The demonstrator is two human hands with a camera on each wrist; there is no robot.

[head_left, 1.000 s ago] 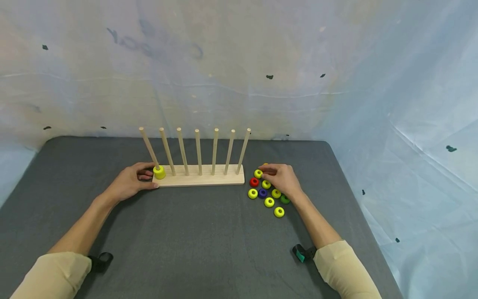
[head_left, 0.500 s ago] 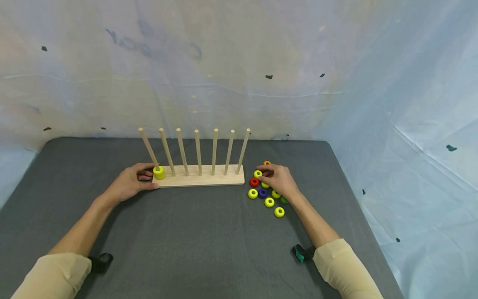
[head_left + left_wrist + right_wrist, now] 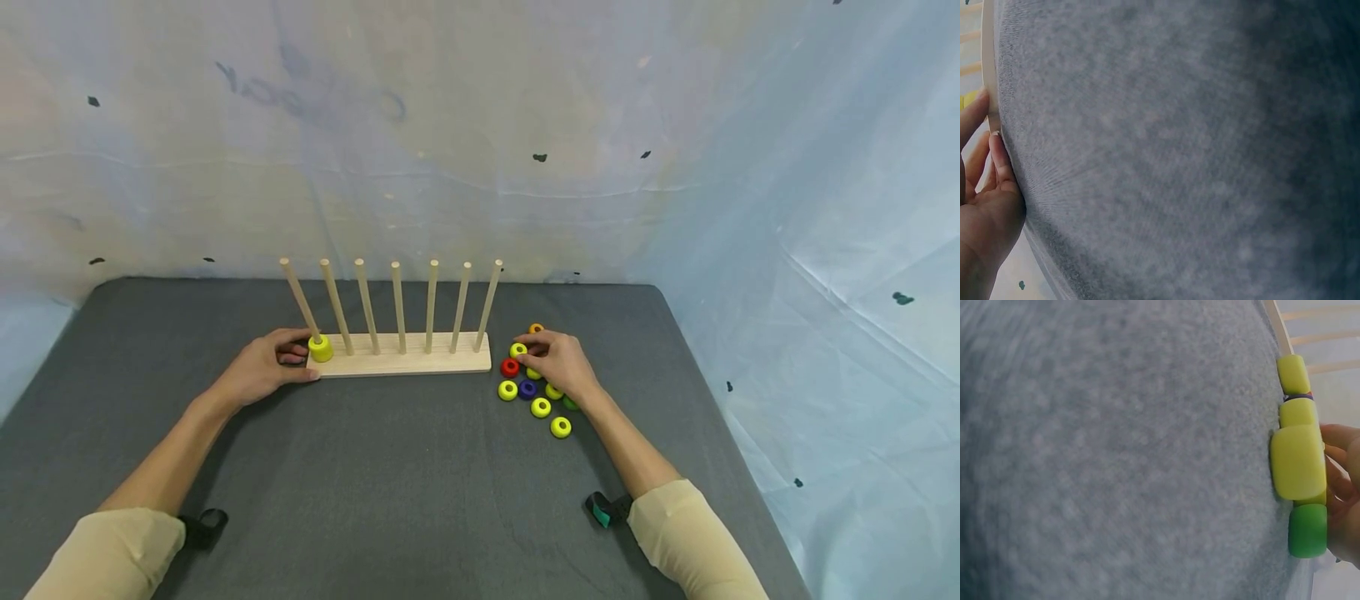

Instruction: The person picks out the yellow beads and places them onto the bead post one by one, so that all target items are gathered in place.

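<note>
A wooden peg rack (image 3: pixel 405 364) with a row of upright dowels stands on the table. Yellow beads (image 3: pixel 321 348) sit low on its leftmost dowel. My left hand (image 3: pixel 258 365) grips the rack's left end, thumb at the front edge; the left wrist view also shows these fingers (image 3: pixel 999 156) on the base. To the right of the rack, my right hand (image 3: pixel 558 360) pinches a yellow bead (image 3: pixel 518 351) between thumb and forefinger. A red bead (image 3: pixel 509 368) lies just below it. Other yellow beads are partly hidden under the hand.
Around the right hand lie an orange bead (image 3: pixel 536 329), a blue bead (image 3: pixel 528 390), a green bead (image 3: pixel 1308 531) and several yellow ones, such as the nearest yellow bead (image 3: pixel 561 427). A pale sheet (image 3: pixel 480 150) hangs behind the grey table (image 3: pixel 375 492).
My right hand has shifted slightly left and down, its thumb and forefinger closing on the yellow bead, and the orange bead has come into sight. My left hand stays on the rack.
</note>
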